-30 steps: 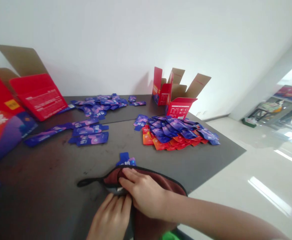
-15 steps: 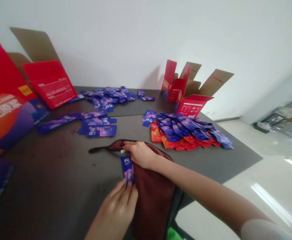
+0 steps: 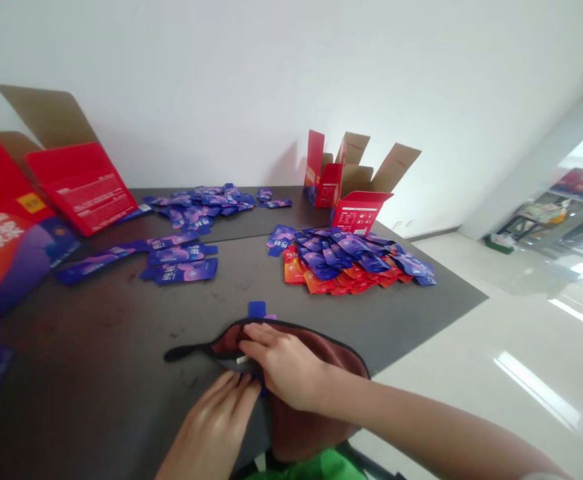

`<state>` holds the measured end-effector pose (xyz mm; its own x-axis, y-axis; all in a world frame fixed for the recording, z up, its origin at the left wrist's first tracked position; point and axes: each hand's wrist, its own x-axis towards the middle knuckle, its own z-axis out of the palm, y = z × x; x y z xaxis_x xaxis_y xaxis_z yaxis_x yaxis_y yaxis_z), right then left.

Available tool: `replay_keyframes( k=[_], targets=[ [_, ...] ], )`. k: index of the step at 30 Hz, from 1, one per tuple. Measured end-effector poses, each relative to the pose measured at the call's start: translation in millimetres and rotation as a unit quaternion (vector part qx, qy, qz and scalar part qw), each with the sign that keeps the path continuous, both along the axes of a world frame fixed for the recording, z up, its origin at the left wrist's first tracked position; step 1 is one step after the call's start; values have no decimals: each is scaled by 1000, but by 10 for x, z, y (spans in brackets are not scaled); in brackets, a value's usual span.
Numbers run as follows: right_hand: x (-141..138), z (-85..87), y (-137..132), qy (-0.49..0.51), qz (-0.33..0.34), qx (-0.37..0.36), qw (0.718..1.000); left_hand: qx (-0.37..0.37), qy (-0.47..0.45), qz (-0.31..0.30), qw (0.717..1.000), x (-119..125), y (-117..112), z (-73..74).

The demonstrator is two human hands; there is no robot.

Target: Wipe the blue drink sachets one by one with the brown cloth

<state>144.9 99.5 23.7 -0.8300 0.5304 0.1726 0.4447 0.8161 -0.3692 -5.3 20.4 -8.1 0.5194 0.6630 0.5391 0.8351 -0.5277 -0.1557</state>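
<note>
A dark red cloth (image 3: pixel 316 373) with a black edge lies at the near side of the dark table (image 3: pixel 121 347). My right hand (image 3: pixel 281 363) presses down on it, fingers curled over a blue sachet (image 3: pixel 257 310) whose tip pokes out beyond the cloth. My left hand (image 3: pixel 216 423) lies flat beside the cloth, fingers stretched toward the right hand and touching the sachet's near end.
A heap of blue and orange sachets (image 3: pixel 351 263) lies right of centre, with an open red carton (image 3: pixel 351 183) behind it. More blue sachets (image 3: pixel 186 263) lie left of centre and at the back (image 3: pixel 206 200). A big red carton (image 3: pixel 31 207) stands at the left.
The view swung back down and left. The blue sachet that lay exposed by the cloth's edge is now mostly under my right hand, its tip showing at the cloth's far side.
</note>
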Motion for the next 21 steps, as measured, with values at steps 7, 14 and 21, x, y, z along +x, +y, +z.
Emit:
replay_keyframes(
  k=[7, 14, 21],
  targets=[
    [-243, -100, 502, -32, -49, 11, 998, -14, -38, 8, 999, 25, -20, 60],
    [-288, 81, 835, 1, -97, 25, 995, -73, -67, 41, 994, 131, 19, 149],
    [128, 358, 20, 73, -109, 15, 991, -23, -25, 41, 999, 132, 19, 133]
  ],
)
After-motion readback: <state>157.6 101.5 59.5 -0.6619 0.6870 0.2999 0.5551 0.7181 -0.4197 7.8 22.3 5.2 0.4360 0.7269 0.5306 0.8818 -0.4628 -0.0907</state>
